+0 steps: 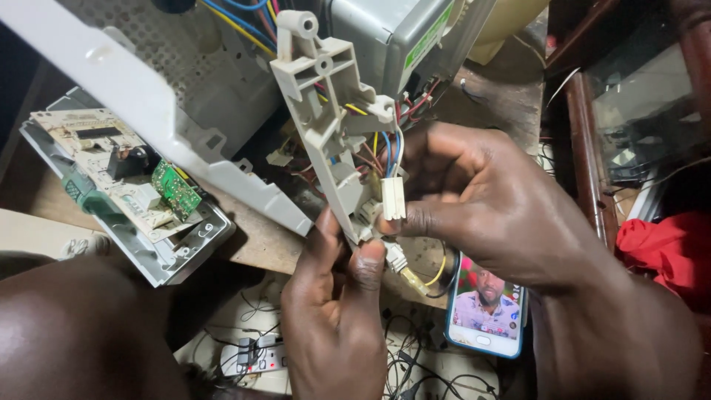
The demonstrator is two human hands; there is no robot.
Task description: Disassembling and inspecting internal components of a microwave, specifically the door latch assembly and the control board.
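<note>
Beige bracket (326,126) — base hidden by hands.

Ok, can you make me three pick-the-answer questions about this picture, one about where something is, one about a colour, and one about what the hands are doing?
1. Where does the blue-edged smartphone lie?
A. under the right hand
B. on the grey metal casing
C. on the small green circuit board

2. What colour is the crumpled cloth at the right edge?
A. yellow
B. red
C. white

3. What is the left hand doing?
A. resting flat
B. holding the phone
C. pinching the beige plastic bracket

Answers: 1 A, the phone shows just below the right wrist. 2 B, it is bright red. 3 C, thumb and fingers grip the bracket's lower end, beside the white plug in the right fingers.
</note>
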